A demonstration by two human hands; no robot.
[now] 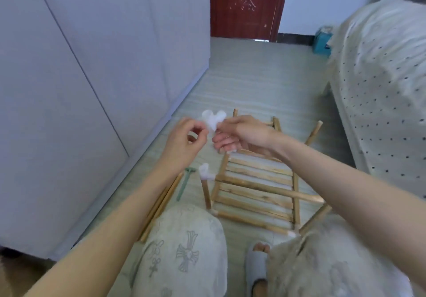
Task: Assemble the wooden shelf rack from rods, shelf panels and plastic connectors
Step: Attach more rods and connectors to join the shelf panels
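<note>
Pale striped flooring (253, 84) is seen running from a dark red door (246, 6) at the far end toward the camera, and on it, in the middle of the view, the slatted wooden shelf panel (258, 186) is laid flat; every other place is given from this panel. To its left a long wall of white cabinet doors (80, 78) is seen, and to its right a bed covered in dotted cloth (387, 94), with a teal box (322, 42) set on the floor beyond the panel near the bed's far corner. On the near side of the panel two knees in pale printed trousers (184, 250) are seen, with a grey slipper (255, 264) between them. Rods stand up from the panel's corners, among them one at its near left corner (206, 193) capped by a white plastic connector (205, 173), and one at its far right corner (314, 132). Left of the panel a bundle of loose rods (161, 207) is laid on the floor, with a small green tool (184, 182) between the bundle and the panel. Above the panel's far left corner another white connector (213, 119) is held in the air, pinched by the fingertips of the right hand (244, 133). The left hand (184, 140) is held just left of that connector with its fingers curled; whether the connector is touched by them cannot be told, as the picture is blurred there.
</note>
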